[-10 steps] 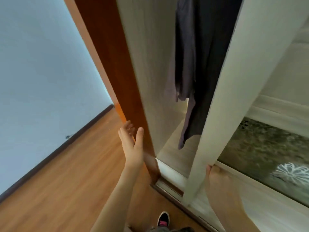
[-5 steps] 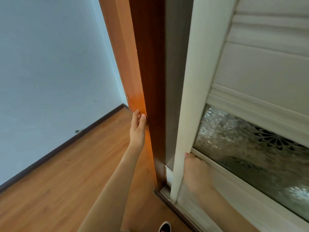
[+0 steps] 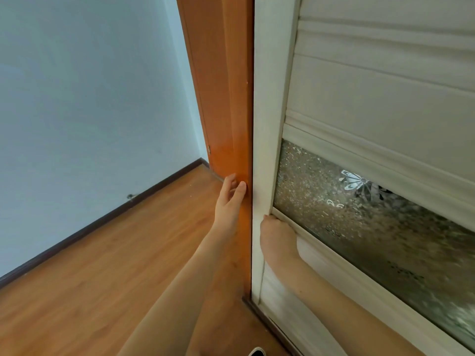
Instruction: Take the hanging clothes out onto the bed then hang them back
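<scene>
The white sliding wardrobe door (image 3: 267,124) with a frosted glass panel (image 3: 359,214) stands flush against the orange wooden side panel (image 3: 231,98) of the wardrobe. No hanging clothes are in view; the door covers the inside. My left hand (image 3: 228,201) rests with straight fingers against the orange side panel. My right hand (image 3: 276,235) has its fingers curled over the lower ledge of the glass panel's frame, pressing the door to the left.
A pale blue wall (image 3: 90,98) with a dark skirting board (image 3: 102,222) runs along the left. Wooden laminate floor (image 3: 102,278) lies below. The toe of a shoe (image 3: 257,352) shows at the bottom edge.
The sliding door has moved left and closed the gap, hiding the dark hanging clothes seen earlier. My left hand has come to rest on the orange panel; my right hand stayed on the door.
</scene>
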The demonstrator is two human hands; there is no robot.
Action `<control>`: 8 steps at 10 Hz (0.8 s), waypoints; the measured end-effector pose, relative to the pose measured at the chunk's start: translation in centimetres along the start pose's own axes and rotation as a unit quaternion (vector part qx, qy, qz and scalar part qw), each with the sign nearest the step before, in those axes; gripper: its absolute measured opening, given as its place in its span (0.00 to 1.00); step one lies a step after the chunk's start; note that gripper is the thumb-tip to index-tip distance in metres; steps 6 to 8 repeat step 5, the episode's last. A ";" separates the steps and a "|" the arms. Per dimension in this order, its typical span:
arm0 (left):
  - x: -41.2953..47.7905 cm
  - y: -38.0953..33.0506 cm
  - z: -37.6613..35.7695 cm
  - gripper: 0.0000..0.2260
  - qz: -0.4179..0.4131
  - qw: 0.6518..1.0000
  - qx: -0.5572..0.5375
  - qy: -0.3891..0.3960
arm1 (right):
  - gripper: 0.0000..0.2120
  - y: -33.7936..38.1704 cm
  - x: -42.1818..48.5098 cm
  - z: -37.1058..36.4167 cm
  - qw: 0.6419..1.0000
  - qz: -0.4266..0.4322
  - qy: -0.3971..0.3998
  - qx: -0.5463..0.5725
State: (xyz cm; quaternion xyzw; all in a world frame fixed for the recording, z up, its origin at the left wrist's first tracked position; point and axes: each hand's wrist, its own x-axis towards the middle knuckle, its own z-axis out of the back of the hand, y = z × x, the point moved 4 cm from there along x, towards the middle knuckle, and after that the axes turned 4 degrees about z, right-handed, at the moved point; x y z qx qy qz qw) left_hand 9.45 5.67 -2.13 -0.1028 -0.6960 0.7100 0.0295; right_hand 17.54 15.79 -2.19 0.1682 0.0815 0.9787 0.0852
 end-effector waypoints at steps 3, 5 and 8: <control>0.0 -1.1 0.9 0.22 0.002 0.997 0.061 0.037 | 0.15 -0.1 -0.4 1.3 0.994 0.013 0.108 0.012; -2.8 -8.9 2.8 0.16 -0.095 0.985 0.135 -0.055 | 0.18 -2.1 -2.3 11.0 0.951 -0.035 0.182 0.249; -2.8 -8.9 2.8 0.16 -0.095 0.985 0.135 -0.055 | 0.18 -2.1 -2.3 11.0 0.951 -0.035 0.182 0.249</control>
